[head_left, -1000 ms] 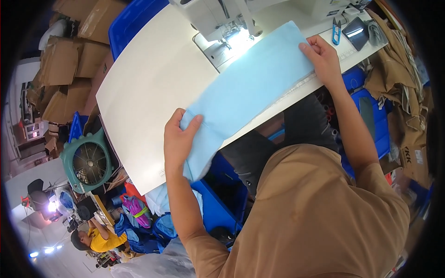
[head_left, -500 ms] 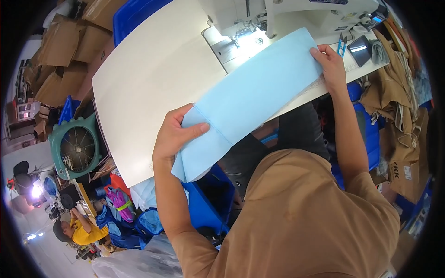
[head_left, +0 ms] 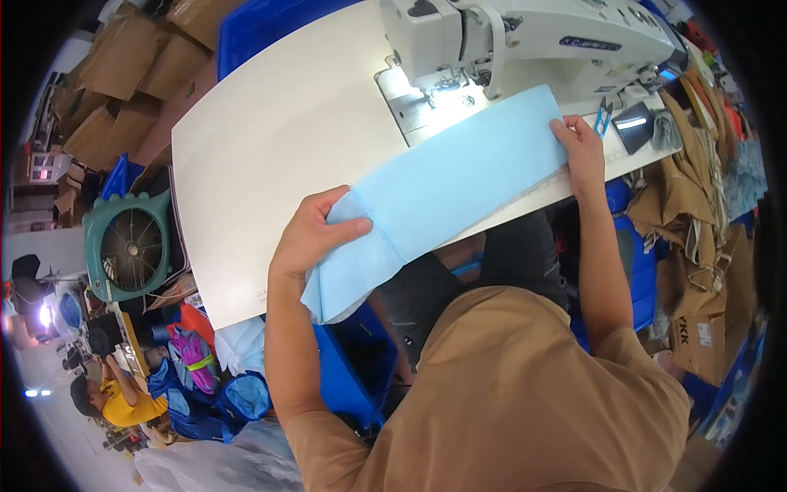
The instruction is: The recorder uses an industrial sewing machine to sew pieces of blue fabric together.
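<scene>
A long light-blue fabric panel (head_left: 467, 172) is stretched between my two hands, over the front edge of the white table. My left hand (head_left: 316, 230) grips it near its left end, thumb on top beside a stitched seam that crosses the panel. Beyond that hand the cloth's end hangs loosely past the table edge. At the far right corner my right hand (head_left: 580, 152) pinches the panel between thumb and fingers. Just behind the panel stands a white sewing machine (head_left: 533, 49), its lamp lighting the needle area. The cloth lies in front of the needle.
Blue-handled thread snips (head_left: 603, 117) and a dark phone-like device (head_left: 633, 127) lie right of the machine on the table (head_left: 270, 156). A green fan (head_left: 131, 248) stands at the left. A blue bin (head_left: 348, 361) sits below the table; a person in yellow (head_left: 123, 402) works farther off.
The view has tilted so more of the sewing machine shows. The panel's right end and my right hand sit slightly lower in view. Both hands keep their hold.
</scene>
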`<state>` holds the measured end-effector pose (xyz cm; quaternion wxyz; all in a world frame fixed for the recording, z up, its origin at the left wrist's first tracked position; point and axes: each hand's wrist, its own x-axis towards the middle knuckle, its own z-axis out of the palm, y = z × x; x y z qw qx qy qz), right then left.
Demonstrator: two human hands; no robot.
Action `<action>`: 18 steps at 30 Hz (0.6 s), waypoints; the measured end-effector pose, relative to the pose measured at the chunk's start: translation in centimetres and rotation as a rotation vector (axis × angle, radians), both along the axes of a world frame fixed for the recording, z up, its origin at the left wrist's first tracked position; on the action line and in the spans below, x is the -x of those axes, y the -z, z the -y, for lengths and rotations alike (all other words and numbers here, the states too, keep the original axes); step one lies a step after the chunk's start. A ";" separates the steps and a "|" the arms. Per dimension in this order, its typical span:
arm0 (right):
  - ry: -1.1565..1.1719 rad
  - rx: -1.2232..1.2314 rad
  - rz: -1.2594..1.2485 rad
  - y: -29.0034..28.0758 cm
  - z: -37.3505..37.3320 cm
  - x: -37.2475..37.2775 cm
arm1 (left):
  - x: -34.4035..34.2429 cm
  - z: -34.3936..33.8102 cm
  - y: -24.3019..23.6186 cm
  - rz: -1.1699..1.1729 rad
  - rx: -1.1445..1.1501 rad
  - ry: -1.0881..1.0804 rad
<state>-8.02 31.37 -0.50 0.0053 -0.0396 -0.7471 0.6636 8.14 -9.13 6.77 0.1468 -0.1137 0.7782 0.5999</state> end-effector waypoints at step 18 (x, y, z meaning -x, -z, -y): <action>-0.029 -0.041 -0.042 1.0 1.0 -1.1 | 1.3 3.1 -0.8 -0.082 0.639 0.042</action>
